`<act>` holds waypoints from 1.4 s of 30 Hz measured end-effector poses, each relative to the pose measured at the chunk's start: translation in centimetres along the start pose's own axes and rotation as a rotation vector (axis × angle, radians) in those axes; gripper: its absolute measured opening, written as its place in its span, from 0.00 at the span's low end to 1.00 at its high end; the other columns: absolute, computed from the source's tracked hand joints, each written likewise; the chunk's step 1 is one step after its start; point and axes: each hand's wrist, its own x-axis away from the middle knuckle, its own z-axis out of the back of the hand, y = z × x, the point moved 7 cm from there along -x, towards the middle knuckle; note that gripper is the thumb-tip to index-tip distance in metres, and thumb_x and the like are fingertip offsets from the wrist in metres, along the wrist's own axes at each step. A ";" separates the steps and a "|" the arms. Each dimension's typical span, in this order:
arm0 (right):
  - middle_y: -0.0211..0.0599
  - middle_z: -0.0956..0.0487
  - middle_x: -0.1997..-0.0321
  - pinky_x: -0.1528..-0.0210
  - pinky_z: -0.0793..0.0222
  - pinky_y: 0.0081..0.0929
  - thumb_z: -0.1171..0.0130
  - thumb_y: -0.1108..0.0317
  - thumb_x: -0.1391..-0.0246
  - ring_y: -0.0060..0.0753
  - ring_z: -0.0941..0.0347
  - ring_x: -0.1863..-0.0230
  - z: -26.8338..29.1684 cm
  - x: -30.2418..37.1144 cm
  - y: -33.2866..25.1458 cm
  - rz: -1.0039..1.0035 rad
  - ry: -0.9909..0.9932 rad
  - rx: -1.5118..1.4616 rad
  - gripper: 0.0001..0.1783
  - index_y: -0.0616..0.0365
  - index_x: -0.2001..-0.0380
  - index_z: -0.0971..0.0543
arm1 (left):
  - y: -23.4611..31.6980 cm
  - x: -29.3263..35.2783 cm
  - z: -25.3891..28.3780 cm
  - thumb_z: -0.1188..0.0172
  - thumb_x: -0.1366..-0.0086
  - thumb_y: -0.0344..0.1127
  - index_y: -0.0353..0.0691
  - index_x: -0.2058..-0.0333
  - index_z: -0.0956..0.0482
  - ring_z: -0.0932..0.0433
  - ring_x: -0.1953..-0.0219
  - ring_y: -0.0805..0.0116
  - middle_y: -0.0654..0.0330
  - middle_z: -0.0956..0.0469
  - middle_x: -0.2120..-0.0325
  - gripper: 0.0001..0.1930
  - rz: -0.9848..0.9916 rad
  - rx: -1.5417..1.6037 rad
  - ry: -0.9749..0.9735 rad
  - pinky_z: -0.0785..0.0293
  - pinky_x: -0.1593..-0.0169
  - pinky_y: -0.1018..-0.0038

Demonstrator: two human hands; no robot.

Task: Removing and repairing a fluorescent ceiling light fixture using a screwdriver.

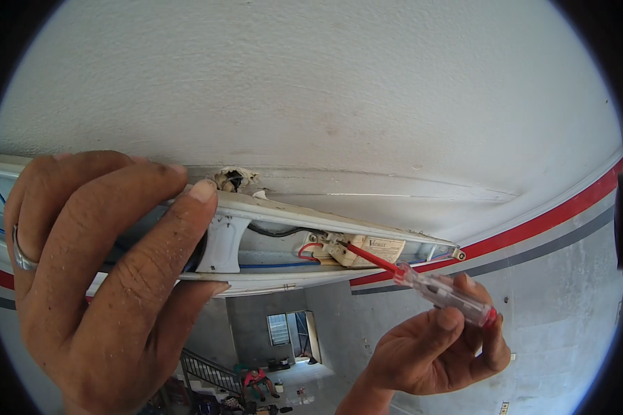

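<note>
My left hand (pixel 111 256) is closed around a long white lamp fixture (pixel 221 245), fingers over its upper edge and thumb beneath. A ring sits on one finger. In my right hand (pixel 429 346) is a screwdriver (pixel 446 296) with a clear handle and red-sleeved shaft. Its tip reaches the small terminal block (pixel 336 242) inside the fixture, beside a cream labelled box (pixel 372 250). Black wire (pixel 284 232), blue wire (pixel 277 265) and red wire (pixel 304 250) run through the housing toward the block. Whether the tip sits in a screw is too small to tell.
Above the fixture is a white ceiling surface (pixel 325 90) with a ragged hole (pixel 234 180) showing dark wires. A grey wall (pixel 547 332) with a red stripe (pixel 533 228) stands at the right. Far below are a stair railing (pixel 208 373), a seated person (pixel 257 380) and a doorway (pixel 304 335).
</note>
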 end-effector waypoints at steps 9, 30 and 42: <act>0.53 0.27 0.63 0.68 0.22 0.29 0.49 0.69 0.40 0.38 0.25 0.70 1.8 1.4 0.4 -0.044 0.190 0.056 0.20 0.55 0.51 0.45 | 0.8 0.1 0.2 0.36 0.53 0.50 0.40 0.55 0.22 0.28 0.52 0.57 0.56 0.24 0.58 0.27 -0.127 -0.075 0.097 0.33 0.50 0.61; 0.56 0.27 0.64 0.74 0.26 0.26 0.47 0.69 0.42 0.40 0.27 0.73 0.8 1.2 -0.3 0.006 0.120 0.101 0.22 0.52 0.50 0.45 | 1.1 -0.3 0.7 0.36 0.54 0.51 0.39 0.56 0.22 0.28 0.53 0.57 0.56 0.23 0.59 0.28 0.014 -0.062 -0.036 0.35 0.48 0.61; 0.56 0.23 0.59 0.61 0.24 0.27 0.44 0.76 0.46 0.41 0.23 0.63 1.3 0.5 -1.0 0.157 -0.107 0.043 0.31 0.60 0.41 0.44 | 0.2 0.6 -0.2 0.36 0.52 0.50 0.44 0.55 0.22 0.30 0.47 0.56 0.57 0.23 0.56 0.26 -0.129 -0.214 -0.058 0.43 0.38 0.54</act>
